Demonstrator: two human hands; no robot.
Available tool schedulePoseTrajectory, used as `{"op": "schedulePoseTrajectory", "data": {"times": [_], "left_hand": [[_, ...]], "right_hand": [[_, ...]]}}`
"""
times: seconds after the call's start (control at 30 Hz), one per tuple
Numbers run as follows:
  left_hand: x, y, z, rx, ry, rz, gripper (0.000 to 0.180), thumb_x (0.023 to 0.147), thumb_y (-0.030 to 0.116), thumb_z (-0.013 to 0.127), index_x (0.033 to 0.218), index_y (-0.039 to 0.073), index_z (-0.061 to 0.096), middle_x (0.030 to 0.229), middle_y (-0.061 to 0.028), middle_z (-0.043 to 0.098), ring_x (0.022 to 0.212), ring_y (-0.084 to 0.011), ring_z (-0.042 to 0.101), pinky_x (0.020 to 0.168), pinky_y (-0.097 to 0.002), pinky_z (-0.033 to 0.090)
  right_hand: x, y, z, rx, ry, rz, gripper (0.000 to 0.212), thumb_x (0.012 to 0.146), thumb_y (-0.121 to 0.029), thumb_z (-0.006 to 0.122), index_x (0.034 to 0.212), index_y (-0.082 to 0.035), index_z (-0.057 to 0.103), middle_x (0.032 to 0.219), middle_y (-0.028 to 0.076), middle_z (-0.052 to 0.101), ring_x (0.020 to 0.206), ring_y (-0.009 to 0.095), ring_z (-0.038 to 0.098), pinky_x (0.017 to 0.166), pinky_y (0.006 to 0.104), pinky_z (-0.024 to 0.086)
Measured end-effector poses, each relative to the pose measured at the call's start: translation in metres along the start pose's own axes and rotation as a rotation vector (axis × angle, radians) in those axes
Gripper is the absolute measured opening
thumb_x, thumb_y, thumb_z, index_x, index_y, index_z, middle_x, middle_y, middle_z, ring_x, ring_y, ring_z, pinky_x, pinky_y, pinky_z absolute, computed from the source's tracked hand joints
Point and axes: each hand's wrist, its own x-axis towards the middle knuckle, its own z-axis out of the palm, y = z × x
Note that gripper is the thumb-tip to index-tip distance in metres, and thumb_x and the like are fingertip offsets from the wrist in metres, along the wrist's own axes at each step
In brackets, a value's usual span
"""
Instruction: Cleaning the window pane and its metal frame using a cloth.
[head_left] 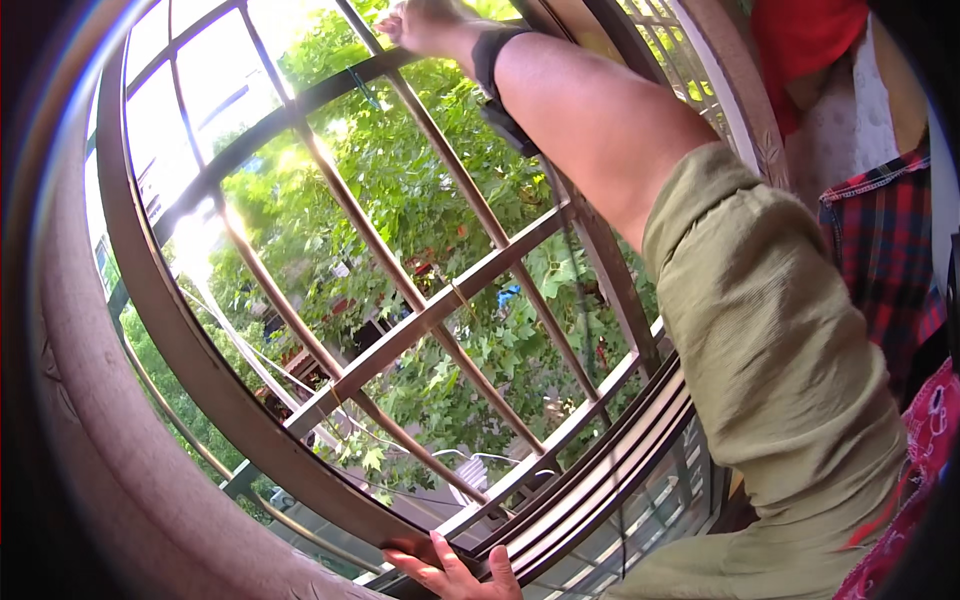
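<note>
My right arm, in an olive sleeve with a black band at the wrist, stretches up across the window. At the top, my right hand is beside a metal bar of the window grille. Its fingers look curled and slightly blurred; whatever they hold, if anything, does not show. Low in the view, my left hand rests with fingers spread on the brown window frame, near the sliding track.
Green leafy branches fill the view behind the grille. Thin white cables hang by the bars, and a green tie is on an upper crossbar. Red cloth and a plaid cloth hang at the right.
</note>
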Motion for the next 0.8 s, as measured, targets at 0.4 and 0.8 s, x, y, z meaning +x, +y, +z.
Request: {"op": "schedulePoseTrajectory", "data": {"times": [0.4,0.8], "left_hand": [[-0.002,-0.004,-0.002,0.013,-0.009,-0.018,0.075,0.087,0.038,0.070,0.143,-0.001,0.040,0.153,-0.0377,0.007,0.142,-0.0544,0.010,0.113,-0.0600,0.020],[-0.003,-0.001,-0.003,0.008,-0.020,-0.023,0.076,0.086,0.037,0.071,0.143,-0.002,0.040,0.153,-0.0383,0.005,0.143,-0.0541,0.009,0.113,-0.0600,0.020]], "right_hand": [[0.004,0.009,-0.008,-0.224,-0.328,-0.257,0.018,0.087,-0.021,0.057,0.092,-0.015,0.073,0.092,0.009,0.072,0.086,0.026,0.070,0.074,0.0405,0.054],[-0.067,0.012,-0.007,0.024,0.384,-0.076,0.026,0.095,-0.029,0.058,0.093,-0.004,0.066,0.085,0.024,0.063,0.081,0.036,0.065,0.078,0.0441,0.051]]}}
